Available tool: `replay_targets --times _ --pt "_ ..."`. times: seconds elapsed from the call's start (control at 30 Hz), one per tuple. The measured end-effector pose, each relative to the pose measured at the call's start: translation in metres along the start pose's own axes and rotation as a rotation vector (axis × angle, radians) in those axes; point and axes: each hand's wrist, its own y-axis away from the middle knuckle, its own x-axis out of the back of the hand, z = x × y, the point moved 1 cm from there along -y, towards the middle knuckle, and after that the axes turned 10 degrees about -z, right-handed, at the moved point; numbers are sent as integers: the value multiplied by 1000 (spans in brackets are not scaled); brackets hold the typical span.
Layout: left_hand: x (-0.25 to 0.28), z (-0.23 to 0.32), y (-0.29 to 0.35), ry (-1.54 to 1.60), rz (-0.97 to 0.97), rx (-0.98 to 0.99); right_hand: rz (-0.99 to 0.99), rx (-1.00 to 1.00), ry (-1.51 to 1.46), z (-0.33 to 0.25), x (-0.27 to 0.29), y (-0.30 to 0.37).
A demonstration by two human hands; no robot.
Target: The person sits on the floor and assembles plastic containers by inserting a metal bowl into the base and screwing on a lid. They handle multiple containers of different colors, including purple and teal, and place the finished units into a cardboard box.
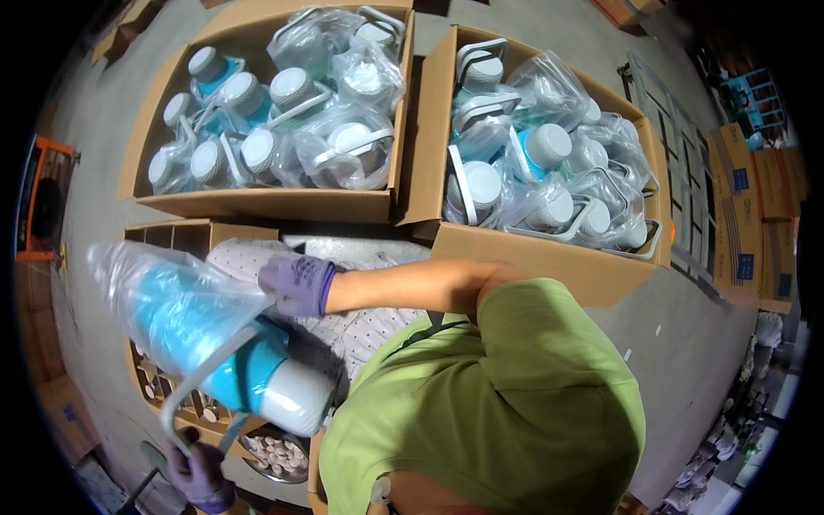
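A bright blue vacuum jug point(257, 367) with a white lid point(297, 396) and a grey-white handle point(206, 371) lies tilted at the left, its lid toward the lower right. A clear plastic bag point(163, 279) covers much of its body; the lid and handle stick out. At the lower left, my left hand point(202, 476) in a purple glove is closed around the handle's outer end. My right hand point(299, 285), also purple-gloved, reaches across from the right and pinches the bag's edge beside the blue body; its fingertips are partly hidden.
Two cardboard boxes, left point(266, 204) and right point(549, 257), hold several bagged jugs. Below the held jug is a divided carton point(176, 233); beside it a metal bowl point(302, 468) holds small beige round pieces. Stacked cartons point(736, 210) stand far right, an orange frame point(26, 199) far left.
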Motion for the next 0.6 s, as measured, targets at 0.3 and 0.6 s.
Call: replay_targets --times 0.3,0.6 --pt "6 69 -13 -146 309 -343 -93 98 -105 -72 55 -11" --pt "-58 57 -30 -205 -7 119 -96 1164 -5 -216 79 11"
